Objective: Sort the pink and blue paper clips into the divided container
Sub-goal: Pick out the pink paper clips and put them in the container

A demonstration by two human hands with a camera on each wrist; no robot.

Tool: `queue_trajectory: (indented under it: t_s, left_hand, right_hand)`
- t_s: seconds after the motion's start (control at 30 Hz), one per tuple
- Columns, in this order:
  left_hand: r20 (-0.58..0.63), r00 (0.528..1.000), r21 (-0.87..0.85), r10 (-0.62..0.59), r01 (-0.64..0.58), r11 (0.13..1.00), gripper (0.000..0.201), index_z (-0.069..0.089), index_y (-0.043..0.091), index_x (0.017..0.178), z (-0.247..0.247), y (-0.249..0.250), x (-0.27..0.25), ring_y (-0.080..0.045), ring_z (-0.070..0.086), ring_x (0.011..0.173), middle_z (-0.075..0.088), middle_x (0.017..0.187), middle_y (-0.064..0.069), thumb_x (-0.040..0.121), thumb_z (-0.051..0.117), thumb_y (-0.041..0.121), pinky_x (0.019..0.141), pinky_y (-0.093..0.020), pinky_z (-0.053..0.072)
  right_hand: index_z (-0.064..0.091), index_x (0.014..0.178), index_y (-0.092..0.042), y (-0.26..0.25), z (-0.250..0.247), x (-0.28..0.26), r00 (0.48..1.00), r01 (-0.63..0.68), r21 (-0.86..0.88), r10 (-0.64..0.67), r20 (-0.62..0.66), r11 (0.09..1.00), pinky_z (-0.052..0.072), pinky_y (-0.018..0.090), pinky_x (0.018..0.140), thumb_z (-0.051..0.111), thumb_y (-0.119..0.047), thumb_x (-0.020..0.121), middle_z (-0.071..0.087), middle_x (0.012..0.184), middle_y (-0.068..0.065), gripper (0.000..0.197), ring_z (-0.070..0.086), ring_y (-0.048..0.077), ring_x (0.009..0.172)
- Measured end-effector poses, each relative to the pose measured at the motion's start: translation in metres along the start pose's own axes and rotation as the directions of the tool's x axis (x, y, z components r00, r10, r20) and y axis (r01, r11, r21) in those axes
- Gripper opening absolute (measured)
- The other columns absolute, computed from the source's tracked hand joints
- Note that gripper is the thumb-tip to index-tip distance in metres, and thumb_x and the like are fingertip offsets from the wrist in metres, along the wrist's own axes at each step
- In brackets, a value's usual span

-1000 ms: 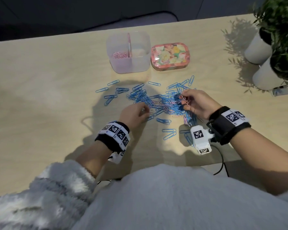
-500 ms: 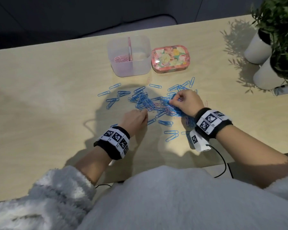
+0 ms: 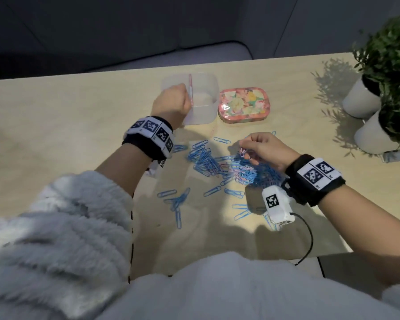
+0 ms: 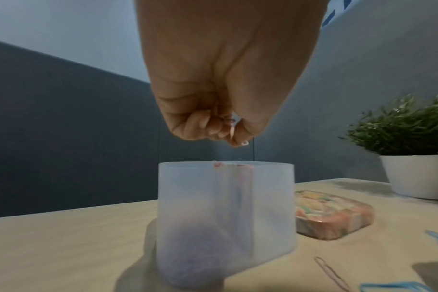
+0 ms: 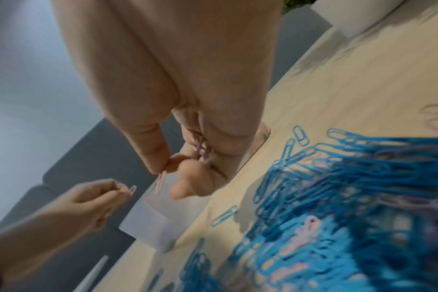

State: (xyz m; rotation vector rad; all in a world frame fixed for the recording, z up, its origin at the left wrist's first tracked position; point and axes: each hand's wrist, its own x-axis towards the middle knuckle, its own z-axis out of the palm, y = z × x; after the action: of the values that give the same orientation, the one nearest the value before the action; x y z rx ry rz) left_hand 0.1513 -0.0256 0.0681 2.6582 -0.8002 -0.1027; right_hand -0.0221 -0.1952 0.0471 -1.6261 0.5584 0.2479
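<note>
hovering above the translucent plastic divided container (image 4: pixel 225 217), the left hand (image 3: pixel 171 103) pinches a pink paper clip (image 4: pixel 245 143) near the divider; released off-line, it could drop into the wrong half. the right hand (image 3: pixel 267 147) pinches pink clips (image 3: pixel 242 152) over the blue paper clip pile (image 3: pixel 219 165) on the counter (image 3: pixel 79 125); snagged blue ones might ride along.

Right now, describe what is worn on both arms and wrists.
Each wrist carries a black band with white squares printed with black coded markers: left wrist band, right wrist band. A white camera box bearing a marker hangs under the right wrist, trailing a black cable. Fluffy grey-white sleeve on the left arm, pushed up.
</note>
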Motion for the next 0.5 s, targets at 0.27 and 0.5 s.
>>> queue_trajectory:
  t_s: [0.27, 0.5]
  left_hand:
    - [0.141, 0.987, 0.03, -0.081, 0.078, 0.997, 0.032, 0.054, -0.003, 0.116, 0.002, -0.013, 0.03, -0.039, 0.053, 0.109, 0.057, 0.119, -0.027, 0.091, 0.037, 0.008, 0.093, -0.043, 0.042]
    - [-0.226, 0.971, -0.124, 0.076, -0.106, 0.987, 0.028, 0.063, 0.005, 0.101, 0.015, -0.029, -0.042, -0.034, 0.053, 0.097, 0.062, 0.102, -0.015, 0.081, 0.045, -0.002, 0.086, -0.029, 0.034]
  right_hand:
    - [0.054, 0.083, 0.0, -0.056, 0.017, 0.034, 0.994, -0.105, 0.301, 0.102, 0.025, 0.948, 0.052, 0.021, 0.042, 0.041, 0.005, 0.093, 0.059, 0.067, 0.015, 0.017, 0.061, 0.015, 0.045]
    - [0.052, 0.072, -0.004, -0.121, 0.068, 0.093, 0.999, -0.017, 0.353, 0.028, -0.026, 0.935, 0.052, 0.025, 0.046, 0.041, 0.004, 0.091, 0.05, 0.064, 0.01, 0.023, 0.055, 0.018, 0.048]
